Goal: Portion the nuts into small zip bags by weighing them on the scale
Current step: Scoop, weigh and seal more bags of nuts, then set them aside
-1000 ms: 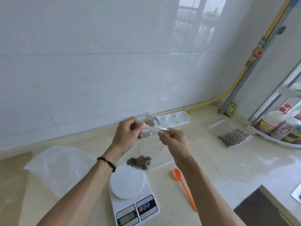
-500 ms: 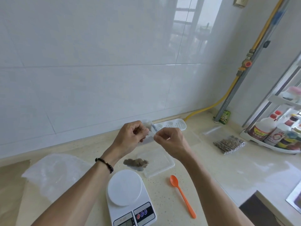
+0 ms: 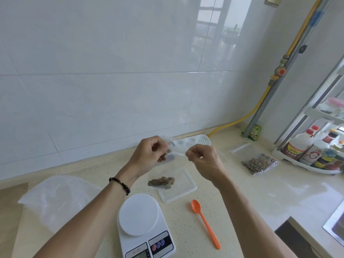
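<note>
While both hands are raised above the beige speckled worktop [image 3: 242,198], the left hand [image 3: 149,157] and the right hand [image 3: 202,159] each pinch one end of the top edge of a small clear zip bag [image 3: 172,154] holding a few brown nuts; the bag hangs between them, off the worktop. Left wrist: dark beaded bracelet [image 3: 120,184]. Below the hands: shallow clear plastic tray [image 3: 183,190] with a small heap of brown nuts [image 3: 161,181] at its left edge. Nearest the viewer: white digital kitchen scale [image 3: 143,226] with a bare round platform; its display is too blurred to read. Just right of the scale: orange plastic spoon [image 3: 204,222], lying flat. Far left: large crumpled clear plastic bag [image 3: 55,198]. Against the white tiled wall: white perforated plastic tray [image 3: 193,142], partly behind the hands. Right side: stack of filled clear zip bags of nuts [image 3: 259,163], near a white corner rack of bottles [image 3: 312,151].
</note>
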Available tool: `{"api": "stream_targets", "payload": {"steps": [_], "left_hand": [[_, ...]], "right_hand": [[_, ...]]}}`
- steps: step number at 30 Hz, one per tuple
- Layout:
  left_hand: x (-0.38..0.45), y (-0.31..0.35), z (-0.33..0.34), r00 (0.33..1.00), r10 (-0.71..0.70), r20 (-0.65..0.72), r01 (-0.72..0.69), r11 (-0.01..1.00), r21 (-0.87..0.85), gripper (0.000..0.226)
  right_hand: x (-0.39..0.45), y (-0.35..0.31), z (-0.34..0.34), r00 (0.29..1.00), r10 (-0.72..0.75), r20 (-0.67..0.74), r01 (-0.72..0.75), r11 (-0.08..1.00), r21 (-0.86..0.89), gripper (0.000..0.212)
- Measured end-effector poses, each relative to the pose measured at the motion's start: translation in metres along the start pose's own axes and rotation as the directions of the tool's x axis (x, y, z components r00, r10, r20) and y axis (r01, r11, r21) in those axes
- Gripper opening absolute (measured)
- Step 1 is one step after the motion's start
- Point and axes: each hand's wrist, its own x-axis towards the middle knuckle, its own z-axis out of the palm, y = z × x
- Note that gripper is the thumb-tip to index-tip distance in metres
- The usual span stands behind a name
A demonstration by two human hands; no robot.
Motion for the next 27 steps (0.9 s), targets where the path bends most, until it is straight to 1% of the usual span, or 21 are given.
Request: {"api": "stream_targets", "payload": {"steps": [2,4,6,7,8,10,12,13,14,15,16,18,20,22,24,25,27], "left_hand": [[0.007,-0.003,0.01,0.998,-0.016,0.058,0.014,0.999,0.042,0.018],[0.017,-0.006,0.021,0.998,-0.011,0.06,0.005,0.994,0.105,0.019],[0.031,-0.01,0.031,0.999,-0.015,0.04,0.009,0.992,0.129,0.016],[0.039,-0.011,0.037,0.999,-0.029,0.033,0.025,0.993,0.113,0.013],[0.047,-0.013,0.045,0.998,-0.049,0.028,0.047,0.996,0.081,0.012],[0.065,-0.015,0.064,0.996,-0.085,0.005,0.085,0.996,-0.003,0.013],[0.086,-0.017,0.087,0.992,-0.121,-0.032,0.118,0.989,-0.086,0.012],[0.098,-0.019,0.1,0.988,-0.148,-0.052,0.14,0.982,-0.128,0.011],[0.111,-0.021,0.114,0.982,-0.174,-0.075,0.161,0.974,-0.16,0.01],[0.126,-0.025,0.129,0.975,-0.195,-0.103,0.175,0.969,-0.172,0.01],[0.14,-0.03,0.145,0.968,-0.209,-0.137,0.186,0.969,-0.165,0.011],[0.171,-0.045,0.179,0.95,-0.228,-0.213,0.21,0.972,-0.105,0.013],[0.201,-0.065,0.216,0.944,-0.221,-0.244,0.232,0.973,0.014,0.015],[0.228,-0.083,0.253,0.95,-0.219,-0.221,0.252,0.958,0.136,0.018],[0.253,-0.1,0.292,0.956,-0.232,-0.179,0.269,0.937,0.223,0.028],[0.262,-0.106,0.312,0.959,-0.238,-0.154,0.272,0.927,0.259,0.034],[0.28,-0.118,0.352,0.966,-0.238,-0.098,0.257,0.922,0.291,0.037]], "right_hand": [[0.005,0.006,-0.005,1.0,0.002,-0.015,-0.003,1.0,-0.026,0.015],[0.013,0.014,-0.01,1.0,0.002,-0.016,-0.002,1.0,-0.02,0.015],[0.023,0.027,-0.018,1.0,0.021,-0.02,-0.019,0.997,0.074,0.017],[0.029,0.037,-0.022,0.999,0.042,-0.012,-0.04,0.99,0.136,0.017],[0.035,0.048,-0.028,0.998,0.059,0.02,-0.061,0.982,0.181,0.017],[0.048,0.08,-0.036,0.982,0.092,0.163,-0.122,0.975,0.185,0.018],[0.063,0.116,-0.043,0.942,0.148,0.302,-0.201,0.968,0.152,0.034],[0.071,0.133,-0.048,0.925,0.176,0.338,-0.244,0.954,0.172,0.039],[0.079,0.15,-0.055,0.916,0.189,0.355,-0.276,0.938,0.212,0.036],[0.087,0.169,-0.064,0.915,0.193,0.355,-0.292,0.922,0.253,0.029],[0.095,0.186,-0.075,0.916,0.207,0.343,-0.305,0.916,0.262,0.021],[0.11,0.219,-0.103,0.918,0.279,0.282,-0.342,0.917,0.206,0.012],[0.122,0.251,-0.135,0.916,0.354,0.189,-0.387,0.904,0.181,0.016],[0.133,0.282,-0.168,0.901,0.426,0.079,-0.432,0.877,0.209,0.022],[0.143,0.31,-0.201,0.869,0.495,-0.026,-0.478,0.85,0.22,0.027],[0.147,0.323,-0.216,0.854,0.515,-0.071,-0.49,0.843,0.222,0.029],[0.155,0.349,-0.245,0.829,0.54,-0.146,-0.513,0.838,0.186,0.031]]}}
